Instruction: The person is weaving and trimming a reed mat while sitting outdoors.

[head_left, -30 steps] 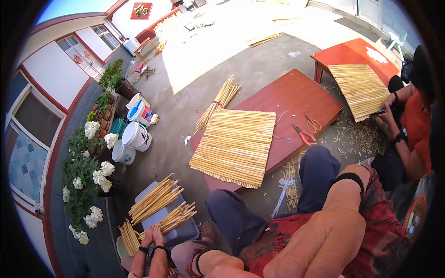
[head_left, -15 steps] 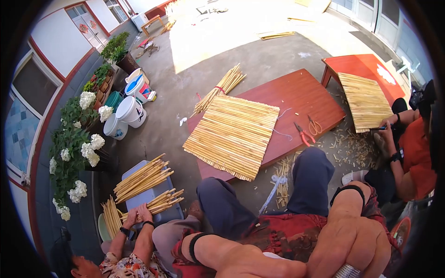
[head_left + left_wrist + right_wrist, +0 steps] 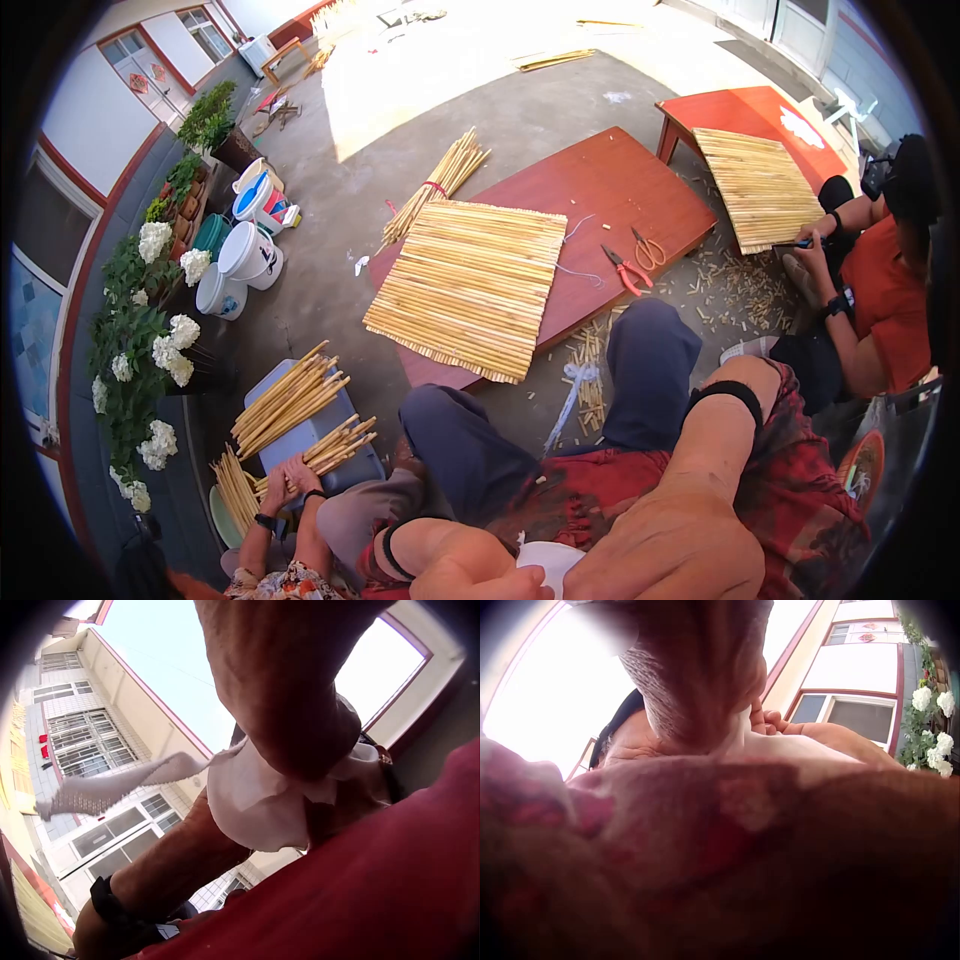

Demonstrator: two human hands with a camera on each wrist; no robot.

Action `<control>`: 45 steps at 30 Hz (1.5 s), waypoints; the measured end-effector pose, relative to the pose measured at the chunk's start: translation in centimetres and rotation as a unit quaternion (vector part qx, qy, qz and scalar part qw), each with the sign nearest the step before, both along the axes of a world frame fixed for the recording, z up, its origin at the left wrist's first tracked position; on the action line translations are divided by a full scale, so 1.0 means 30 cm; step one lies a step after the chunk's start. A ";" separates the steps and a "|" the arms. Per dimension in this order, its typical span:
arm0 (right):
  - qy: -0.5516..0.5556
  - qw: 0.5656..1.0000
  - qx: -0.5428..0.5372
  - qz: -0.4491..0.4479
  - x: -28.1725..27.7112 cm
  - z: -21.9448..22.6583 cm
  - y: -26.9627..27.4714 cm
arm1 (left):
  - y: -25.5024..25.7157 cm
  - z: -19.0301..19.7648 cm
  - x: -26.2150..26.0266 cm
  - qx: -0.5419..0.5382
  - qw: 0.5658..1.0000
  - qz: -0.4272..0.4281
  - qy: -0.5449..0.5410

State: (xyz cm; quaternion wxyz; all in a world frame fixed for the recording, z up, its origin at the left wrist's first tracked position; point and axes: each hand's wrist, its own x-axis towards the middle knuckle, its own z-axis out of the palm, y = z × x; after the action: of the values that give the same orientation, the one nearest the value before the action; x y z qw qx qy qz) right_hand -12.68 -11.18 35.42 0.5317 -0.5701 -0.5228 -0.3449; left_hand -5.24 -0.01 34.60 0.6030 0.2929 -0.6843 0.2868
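My two hands are raised close under the head camera, over my lap. Between them is a white cloth piece (image 3: 548,562) with a mesh strap (image 3: 97,793) trailing off it. My left hand (image 3: 470,578) grips the cloth (image 3: 255,806) from the left. My right hand (image 3: 668,552) closes on it from the right, its fingers (image 3: 694,667) pressed on a knitted part; its fingertips are hidden in the head view. Black bands sit on both wrists. In front of my knees a woven bamboo mat (image 3: 470,285) lies on a low red table (image 3: 620,190).
Red pliers (image 3: 622,270) and scissors (image 3: 648,250) lie on the table, a tied stick bundle (image 3: 440,180) beyond it. A person in orange (image 3: 880,270) works a second mat (image 3: 755,185) at right. Another person (image 3: 290,495) handles sticks (image 3: 290,400) on a grey box. Buckets (image 3: 245,255) and flowers (image 3: 150,350) line the left wall.
My hands have come together near my chest and the white cloth now shows between them. The head camera has tilted slightly, shifting the table and mat left.
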 end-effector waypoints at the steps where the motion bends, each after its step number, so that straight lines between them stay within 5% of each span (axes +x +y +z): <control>1: 0.154 0.982 0.038 0.107 -0.011 0.017 0.009 | -0.019 -0.048 0.002 -0.136 0.990 0.007 -0.036; 2: 0.290 0.927 0.078 0.223 0.004 0.035 0.014 | 0.022 -0.114 -0.008 -0.077 0.992 0.002 0.097; 3: 0.191 0.977 -0.031 0.084 0.097 -0.046 -0.004 | 0.043 -0.144 0.014 -0.062 0.993 -0.002 0.105; 4: 0.241 0.969 -0.058 0.011 0.106 -0.033 -0.046 | 0.045 -0.160 0.050 0.072 0.974 0.002 0.214; 5: 0.291 0.952 -0.081 -0.055 0.107 -0.022 -0.085 | 0.065 -0.176 0.083 0.207 0.924 0.013 0.321; 6: 0.559 0.824 0.096 0.019 0.140 -0.087 -0.154 | 0.089 -0.192 0.112 0.322 0.847 0.034 0.422; 7: 0.509 0.857 0.025 -0.079 0.151 -0.103 -0.164 | 0.088 -0.213 0.144 0.436 0.743 0.035 0.506; 9: 0.591 0.749 0.300 0.013 0.189 -0.247 -0.219 | 0.054 -0.279 0.195 0.276 0.729 -0.139 0.611; 11: 0.602 0.745 0.286 -0.002 0.183 -0.270 -0.237 | 0.052 -0.286 0.205 0.310 0.713 -0.124 0.616; 13: 0.622 0.709 0.330 0.036 0.178 -0.320 -0.250 | 0.048 -0.316 0.224 0.234 0.649 -0.206 0.694; 15: 0.635 0.697 0.329 0.050 0.159 -0.339 -0.267 | 0.043 -0.338 0.234 0.218 0.651 -0.242 0.685; 17: 0.629 0.693 0.344 0.077 0.150 -0.365 -0.281 | 0.028 -0.350 0.254 0.346 0.645 -0.120 0.671; 26: 0.622 0.665 0.410 0.039 0.142 -0.369 -0.297 | -0.006 -0.382 0.271 0.272 0.564 -0.135 0.768; 35: 0.641 0.638 0.424 0.049 0.151 -0.366 -0.283 | -0.002 -0.376 0.260 0.257 0.566 -0.127 0.773; 41: 0.617 0.700 0.357 0.032 0.145 -0.360 -0.294 | 0.008 -0.392 0.279 0.237 0.583 -0.131 0.766; 43: 0.588 0.783 0.180 -0.095 0.135 -0.354 -0.310 | 0.013 -0.399 0.293 0.224 0.586 -0.133 0.768; 45: 0.593 0.791 0.117 -0.092 0.122 -0.319 -0.333 | 0.018 -0.409 0.316 0.202 0.619 -0.134 0.747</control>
State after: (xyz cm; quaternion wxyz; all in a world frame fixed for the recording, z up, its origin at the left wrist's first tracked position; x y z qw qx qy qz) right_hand -9.02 -21.19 25.86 0.7657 -0.6416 -0.0055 -0.0454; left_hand 4.24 0.54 22.34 0.8638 0.4257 -0.0700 -0.2603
